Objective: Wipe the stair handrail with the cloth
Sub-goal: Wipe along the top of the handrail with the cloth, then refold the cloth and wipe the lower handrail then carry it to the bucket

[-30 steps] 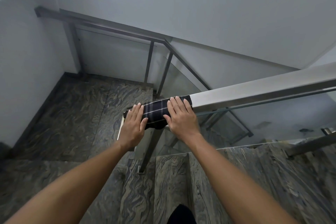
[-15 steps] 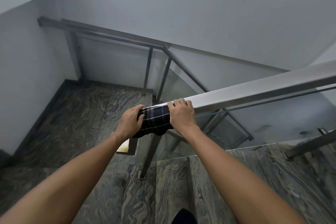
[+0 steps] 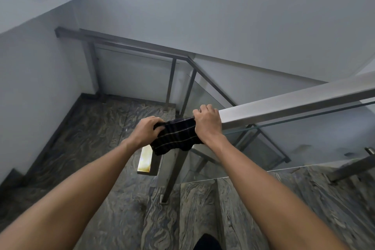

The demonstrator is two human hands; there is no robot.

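A square steel handrail [image 3: 288,103] slopes up to the right from the picture's centre. A dark plaid cloth [image 3: 175,136] is draped over its lower end and hangs down below the rail. My left hand [image 3: 147,129] grips the cloth's left edge, fingers curled. My right hand [image 3: 208,123] is clamped over the rail and the cloth's right edge. The rail's lowest stub [image 3: 146,160], with a yellowish sheen, shows below the cloth.
A glass panel [image 3: 304,144] hangs under the rail, with a steel post [image 3: 174,174] bolted to the marble step. A lower handrail [image 3: 129,43] runs along the landing by the white walls. Marble stairs [image 3: 105,132] drop away below.
Both hands went from flat on the cloth to curled tight around it. The cloth has bunched up and now hangs lower over the rail's end. The view has tilted upward.
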